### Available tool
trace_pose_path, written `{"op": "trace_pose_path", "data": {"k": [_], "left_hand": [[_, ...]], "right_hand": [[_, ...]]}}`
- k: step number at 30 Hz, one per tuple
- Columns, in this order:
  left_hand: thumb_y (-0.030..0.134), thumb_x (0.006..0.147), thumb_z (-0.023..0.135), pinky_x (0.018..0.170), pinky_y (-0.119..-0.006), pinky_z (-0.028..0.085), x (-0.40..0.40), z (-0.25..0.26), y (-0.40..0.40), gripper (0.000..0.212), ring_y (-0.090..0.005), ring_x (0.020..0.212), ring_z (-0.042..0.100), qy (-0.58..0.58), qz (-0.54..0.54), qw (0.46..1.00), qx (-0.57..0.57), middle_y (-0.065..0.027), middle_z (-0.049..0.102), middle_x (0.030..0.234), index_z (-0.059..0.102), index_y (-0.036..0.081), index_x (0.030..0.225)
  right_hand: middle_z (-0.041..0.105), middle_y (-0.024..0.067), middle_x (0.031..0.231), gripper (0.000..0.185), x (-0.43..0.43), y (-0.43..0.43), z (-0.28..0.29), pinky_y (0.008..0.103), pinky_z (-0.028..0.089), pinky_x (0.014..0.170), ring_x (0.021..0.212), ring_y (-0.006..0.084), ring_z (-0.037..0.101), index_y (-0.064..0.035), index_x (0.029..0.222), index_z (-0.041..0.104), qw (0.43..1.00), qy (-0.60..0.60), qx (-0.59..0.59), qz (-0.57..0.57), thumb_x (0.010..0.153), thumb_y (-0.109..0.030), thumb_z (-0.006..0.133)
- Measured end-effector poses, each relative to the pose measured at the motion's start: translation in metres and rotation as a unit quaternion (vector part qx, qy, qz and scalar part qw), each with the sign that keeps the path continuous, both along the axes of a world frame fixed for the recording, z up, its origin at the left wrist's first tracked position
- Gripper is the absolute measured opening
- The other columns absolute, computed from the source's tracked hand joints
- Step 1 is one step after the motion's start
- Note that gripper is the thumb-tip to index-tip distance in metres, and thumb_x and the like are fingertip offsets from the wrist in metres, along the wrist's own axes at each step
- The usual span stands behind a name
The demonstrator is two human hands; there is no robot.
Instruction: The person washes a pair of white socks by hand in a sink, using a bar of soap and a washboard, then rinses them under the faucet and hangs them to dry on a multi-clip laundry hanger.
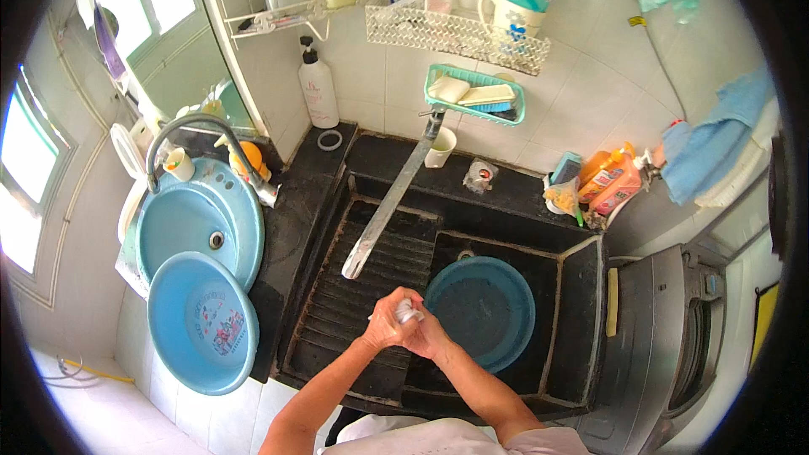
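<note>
My left hand (387, 323) and my right hand (428, 335) are pressed together around a small bunched white cloth (407, 310). Only part of the cloth shows between the fingers. Both hands are above the ribbed washboard (373, 246) of a black stone sink, close to the left rim of a blue plastic basin (483, 316). The basin stands in the deep bowl of the sink and appears to hold water. Past my hands, a long metal faucet spout (392, 199) reaches out over the washboard.
A light-blue basin (167, 309) rests tilted on a blue washbasin (152, 218) at left. Bottles (614, 189) stand on the back right ledge. A green soap basket (436, 98) hangs behind the faucet. At right is a grey washing machine (638, 328).
</note>
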State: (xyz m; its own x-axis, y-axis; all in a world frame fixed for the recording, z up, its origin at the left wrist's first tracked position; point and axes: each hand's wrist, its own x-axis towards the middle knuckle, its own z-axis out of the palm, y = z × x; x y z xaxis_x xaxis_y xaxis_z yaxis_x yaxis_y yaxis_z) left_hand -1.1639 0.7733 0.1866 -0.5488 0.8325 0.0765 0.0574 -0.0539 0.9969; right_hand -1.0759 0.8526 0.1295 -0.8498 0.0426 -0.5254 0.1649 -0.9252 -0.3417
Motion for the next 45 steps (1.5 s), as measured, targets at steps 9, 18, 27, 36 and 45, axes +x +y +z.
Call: {"op": "trace_pose_path", "data": {"k": [9, 18, 27, 36, 45], "left_hand": [[0.01, 0.069, 0.07, 0.079, -0.041, 0.041, 0.024, 0.015, -0.019, 0.021, -0.0309, 0.088, 0.051, 0.371, 0.082, 0.921, 0.087, -0.011, 0.055, 0.088, 0.053, 0.007, 0.081], [0.005, 0.074, 0.067, 0.091, -0.045, 0.038, 0.017, 0.0, -0.042, 0.024, -0.0344, 0.106, 0.05, 0.127, 0.235, 0.963, 0.043, -0.0141, 0.054, 0.101, 0.044, 0.004, 0.083], [0.018, 0.091, 0.043, 0.078, -0.038, 0.048, -0.026, -0.03, -0.043, 0.016, -0.0218, 0.081, 0.057, -0.601, 0.023, 0.778, 0.184, -0.0077, 0.056, 0.083, 0.052, 0.006, 0.096], [0.04, 0.091, 0.044, 0.049, -0.028, 0.041, -0.081, 0.029, -0.044, 0.037, -0.0133, 0.049, 0.044, -0.625, -0.162, 0.759, -0.083, 0.0008, 0.044, 0.055, 0.051, 0.008, 0.076], [0.041, 0.091, 0.038, 0.062, -0.041, 0.048, -0.052, 0.055, -0.013, 0.052, -0.0313, 0.062, 0.06, 0.089, -0.15, 0.858, -0.483, -0.0139, 0.061, 0.065, 0.062, -0.002, 0.074]], "right_hand": [[0.055, 0.0114, 0.102, 0.065, 0.011, -0.022, 0.034, 0.0425, 0.043, 0.089, 0.098, 0.027, 0.054, -0.0074, 0.11, 0.053, 0.986, 0.11, -0.03, -0.121, 0.083, -0.064, 0.035], [0.057, 0.0074, 0.097, 0.022, -0.029, -0.051, 0.044, 0.0346, 0.05, 0.076, 0.087, 0.0198, 0.057, -0.0071, 0.099, 0.051, 0.966, 0.017, 0.051, -0.255, 0.085, -0.02, 0.06], [0.06, 0.0064, 0.076, 0.011, -0.057, -0.073, 0.094, 0.0302, 0.044, 0.06, 0.067, 0.0209, 0.057, -0.0019, 0.08, 0.059, 0.649, 0.18, 0.687, -0.273, 0.074, -0.004, 0.068], [0.046, 0.0042, 0.048, 0.048, -0.068, -0.081, 0.13, 0.0317, 0.039, 0.053, 0.049, 0.0208, 0.05, -0.0088, 0.042, 0.045, 0.312, 0.439, 0.833, -0.127, 0.069, -0.043, 0.067], [0.055, 0.007, 0.05, 0.027, -0.061, -0.095, 0.058, 0.0396, 0.042, 0.055, 0.051, 0.024, 0.055, -0.0078, 0.047, 0.055, 0.077, 0.441, 0.869, 0.212, 0.071, -0.019, 0.057]]}}
